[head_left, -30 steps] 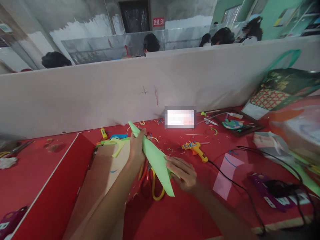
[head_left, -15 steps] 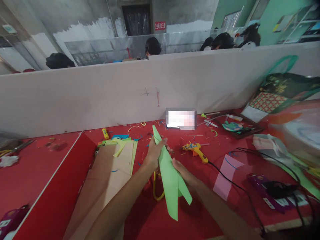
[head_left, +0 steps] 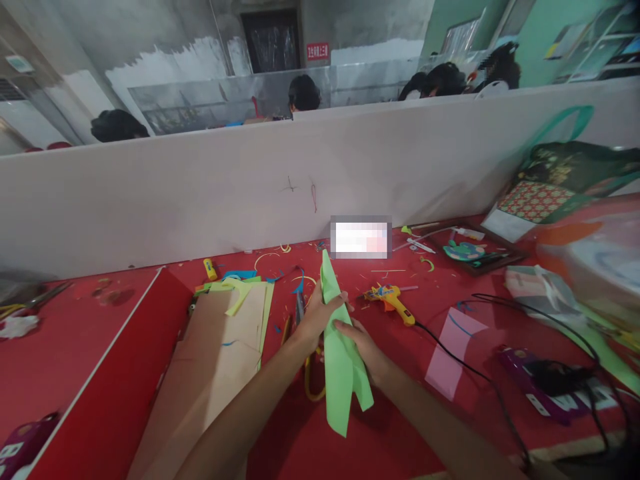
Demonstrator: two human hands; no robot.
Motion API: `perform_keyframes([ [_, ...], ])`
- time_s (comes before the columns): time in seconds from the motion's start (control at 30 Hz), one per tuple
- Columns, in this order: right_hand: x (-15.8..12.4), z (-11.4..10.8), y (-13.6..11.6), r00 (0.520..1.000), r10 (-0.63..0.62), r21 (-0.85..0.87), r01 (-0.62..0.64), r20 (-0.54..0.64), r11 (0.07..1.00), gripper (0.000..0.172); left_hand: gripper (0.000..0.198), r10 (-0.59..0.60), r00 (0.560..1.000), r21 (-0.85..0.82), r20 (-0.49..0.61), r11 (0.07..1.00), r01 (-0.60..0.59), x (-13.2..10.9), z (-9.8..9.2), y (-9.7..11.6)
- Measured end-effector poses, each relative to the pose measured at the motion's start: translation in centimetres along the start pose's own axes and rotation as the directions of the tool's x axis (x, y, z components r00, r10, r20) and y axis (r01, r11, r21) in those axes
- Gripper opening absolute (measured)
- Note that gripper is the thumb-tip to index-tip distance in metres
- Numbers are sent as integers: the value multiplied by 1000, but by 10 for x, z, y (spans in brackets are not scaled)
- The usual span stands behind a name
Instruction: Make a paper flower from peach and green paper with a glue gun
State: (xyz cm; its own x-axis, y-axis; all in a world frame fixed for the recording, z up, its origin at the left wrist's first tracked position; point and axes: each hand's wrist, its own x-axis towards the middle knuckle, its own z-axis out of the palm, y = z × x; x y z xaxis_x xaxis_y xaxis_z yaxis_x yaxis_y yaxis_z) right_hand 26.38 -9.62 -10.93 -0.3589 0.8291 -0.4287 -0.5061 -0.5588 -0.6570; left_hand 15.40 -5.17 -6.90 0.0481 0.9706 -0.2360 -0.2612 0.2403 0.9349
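Evidently to keep its fold shut, the left hand (head_left: 316, 315) pinches the green paper (head_left: 341, 383) near its top, above the red worktop (head_left: 400, 440); the right hand (head_left: 364, 348) clasps it, fingers curled, from three o'clock.

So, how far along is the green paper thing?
Done: the light green paper sheet already looks folded long and narrow. In hand: the left hand and right hand pinch it above the red table. Left: the yellow glue gun lies untouched.
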Motion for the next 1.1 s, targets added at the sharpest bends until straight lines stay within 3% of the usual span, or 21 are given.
perform_keyframes([
  [0.17, -5, 1, -2, 998, -36, 4, 36, 43, 999, 59, 58, -25, 1000, -54, 8, 998, 25, -9, 8, 0],
  [0.33, -2, 0, -5, 980, -4, -71, 18, 197, 997, 71, 62, -117, 991, -67, -65, 991, 113, -6, -1, 7],
  [0.43, 6, -19, -25, 974, -179, -325, 215, 136, 921, 72, 53, -148, 989, -112, -22, 983, 145, 0, -11, 14],
  [0.47, 9, -29, -36, 949, -309, -484, 302, 67, 822, 70, 50, -143, 990, -127, -4, 982, 141, 1, -15, 15],
  [0.5, 11, -41, -48, 894, -448, -674, 339, 13, 656, 69, 48, -142, 990, -142, 16, 980, 143, 1, -17, 16],
  [0.53, 12, -53, -61, 820, -573, -853, 306, 9, 424, 64, 46, -144, 989, -158, 35, 976, 148, 2, -18, 14],
  [0.57, 13, -66, -73, 756, -655, -965, 184, 16, 189, 57, 44, -151, 987, -176, 56, 972, 159, 2, -19, 12],
  [0.6, 13, -77, -85, 725, -688, -1000, 10, 0, 10, 51, 42, -164, 983, -191, 79, 966, 177, 2, -19, 8],
  [0.67, 12, -93, -102, 744, -660, -944, -281, -100, -174, 47, 40, -188, 974, -214, 123, 954, 211, 3, -17, 0],
  [0.7, 12, -98, -107, 778, -614, -916, -334, -135, -222, 51, 40, -192, 972, -224, 137, 950, 220, 4, -15, -5],
  [0.77, 13, -101, -110, 836, -525, -895, -348, -161, -280, 59, 40, -191, 969, -233, 154, 946, 224, 5, -13, -12],
  [0.83, 15, -101, -105, 862, -487, -893, -324, -142, -313, 64, 40, -191, 967, -229, 171, 947, 227, 6, -11, -17],
  [0.97, 22, -101, -90, 838, -535, -897, -316, -111, -309, 48, 41, -219, 951, -212, 219, 941, 265, 6, -12, -25],
  [1.1, 30, -114, -88, 783, -608, -937, -297, -128, -186, 34, 45, -217, 949, -213, 230, 940, 267, 7, -13, -33],
])
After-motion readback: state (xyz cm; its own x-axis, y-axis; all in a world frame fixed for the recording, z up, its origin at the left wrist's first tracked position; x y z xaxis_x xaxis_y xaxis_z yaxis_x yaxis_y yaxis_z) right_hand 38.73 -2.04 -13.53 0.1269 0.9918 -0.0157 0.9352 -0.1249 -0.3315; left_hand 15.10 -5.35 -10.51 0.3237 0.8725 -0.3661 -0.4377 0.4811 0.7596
